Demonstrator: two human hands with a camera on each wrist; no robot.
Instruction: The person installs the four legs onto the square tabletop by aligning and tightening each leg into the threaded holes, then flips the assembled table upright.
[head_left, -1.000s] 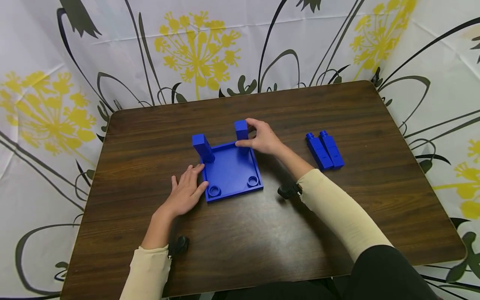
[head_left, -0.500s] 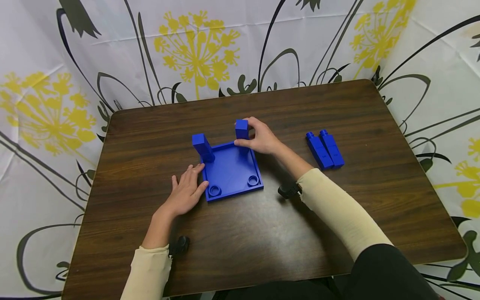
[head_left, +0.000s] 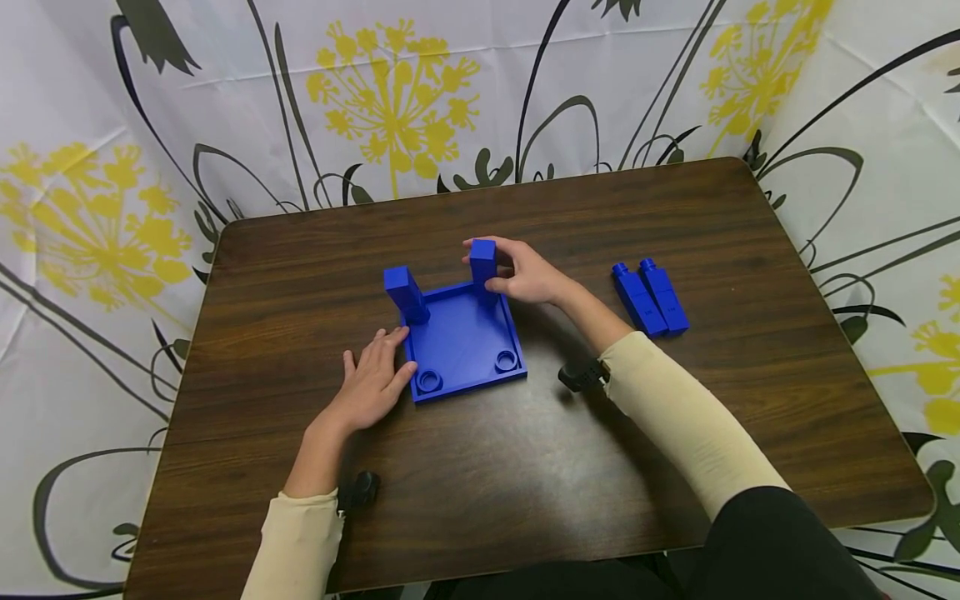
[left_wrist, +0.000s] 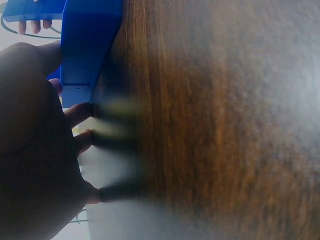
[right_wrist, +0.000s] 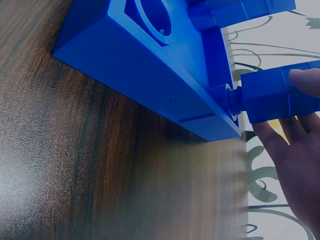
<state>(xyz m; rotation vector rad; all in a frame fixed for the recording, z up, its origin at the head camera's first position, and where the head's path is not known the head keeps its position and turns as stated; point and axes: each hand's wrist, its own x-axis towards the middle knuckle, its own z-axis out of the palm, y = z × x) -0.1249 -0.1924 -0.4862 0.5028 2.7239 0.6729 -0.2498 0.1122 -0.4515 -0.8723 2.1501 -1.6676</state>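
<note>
A blue square tray-like base (head_left: 461, 337) lies on the table with ring sockets in its corners. At its far right corner my right hand (head_left: 528, 277) grips an upright blue square leg (head_left: 482, 260), thumb in front and fingers behind. The right wrist view shows the threaded end (right_wrist: 235, 100) of this leg at the corner socket, some thread visible. Another blue leg (head_left: 401, 287) stands in the far left corner, leaning slightly. My left hand (head_left: 367, 386) rests spread on the table, its fingertips and thumb against the base's left side (left_wrist: 90, 45).
Two more blue legs (head_left: 651, 300) with threaded ends lie side by side on the brown wooden table (head_left: 720, 400), right of the base. Both near sockets (head_left: 429, 382) of the base hold no leg. A flower-patterned curtain (head_left: 247, 108) hangs behind the table.
My right thumb has shifted right along the leg and the fingers now reach further round behind it. The left hand and the base have stayed in place.
</note>
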